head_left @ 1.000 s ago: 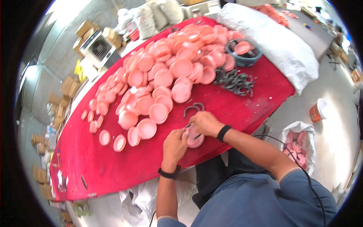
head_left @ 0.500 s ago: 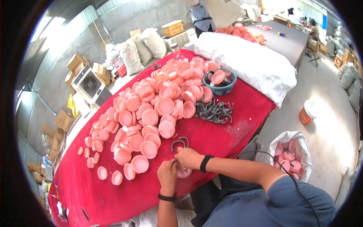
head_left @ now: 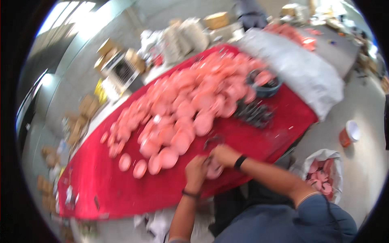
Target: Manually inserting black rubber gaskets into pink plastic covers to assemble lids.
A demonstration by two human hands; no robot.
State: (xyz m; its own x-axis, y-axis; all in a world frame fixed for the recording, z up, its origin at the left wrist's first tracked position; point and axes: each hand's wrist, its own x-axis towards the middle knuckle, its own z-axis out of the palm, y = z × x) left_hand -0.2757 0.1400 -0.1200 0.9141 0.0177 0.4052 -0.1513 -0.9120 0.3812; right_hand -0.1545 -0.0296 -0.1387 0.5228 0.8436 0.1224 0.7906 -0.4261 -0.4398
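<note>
Gripped between both hands at the near edge of a red tabletop (head_left: 121, 194): one pink disc (head_left: 213, 171), round, shallow and lid-like. Left hand (head_left: 195, 173) curled around its left rim, right hand (head_left: 224, 155) closed over the top, fingers pinching the far edge. Probably light, stiff moulded plastic, smooth enough to slip; best taken by the rim from opposite sides, not by the flat face. Just beyond the hands, a dark ring (head_left: 212, 141), blurred. Farther back, a heap of matching pink discs (head_left: 190, 109) and a cluster of dark rings (head_left: 254, 113).
</note>
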